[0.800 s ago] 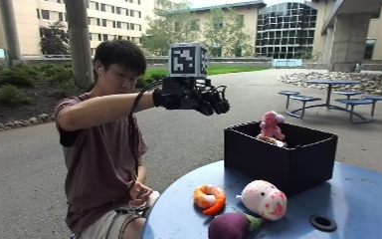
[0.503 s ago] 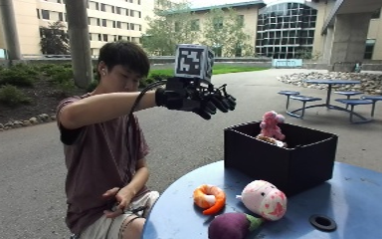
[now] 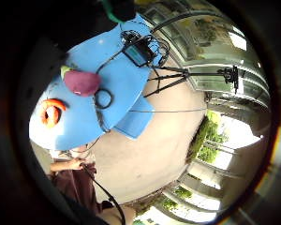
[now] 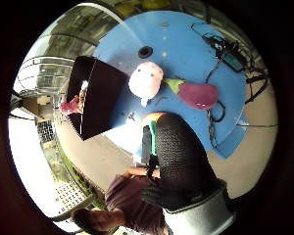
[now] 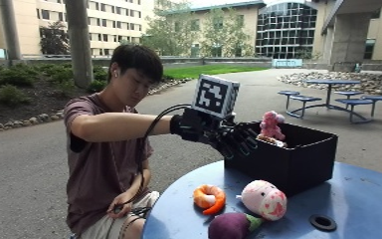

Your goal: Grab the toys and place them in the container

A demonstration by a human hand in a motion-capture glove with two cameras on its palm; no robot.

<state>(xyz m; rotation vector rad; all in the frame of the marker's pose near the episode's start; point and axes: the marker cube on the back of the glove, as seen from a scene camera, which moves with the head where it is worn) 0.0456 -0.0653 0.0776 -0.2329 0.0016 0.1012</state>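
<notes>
In the outside view my gloved right hand point(image 5: 223, 135) hangs in the air just left of the black container point(image 5: 290, 159), fingers spread and relaxed, holding nothing. A pink plush figure point(image 5: 269, 126) sticks up inside the container point(image 4: 95, 98). On the blue table point(image 5: 370, 199) in front of it lie an orange ring-shaped toy point(image 5: 209, 197), a round pink plush point(image 5: 264, 199) and a purple eggplant toy point(image 5: 229, 225). The thumb side palm view shows the pink plush point(image 4: 146, 79) and eggplant point(image 4: 198, 94) below my palm. The orange toy point(image 3: 51, 112) and eggplant point(image 3: 82, 82) appear in the little finger side view.
A round hole point(image 5: 323, 222) sits in the tabletop near the right front. A small device with cables point(image 3: 138, 51) lies on the table's far side, by a tripod point(image 3: 192, 75). The person's bare hand point(image 5: 119, 205) rests in the lap.
My gloved hand has come down and to the right, from head height to beside the container's left wall. The toys and container have not moved.
</notes>
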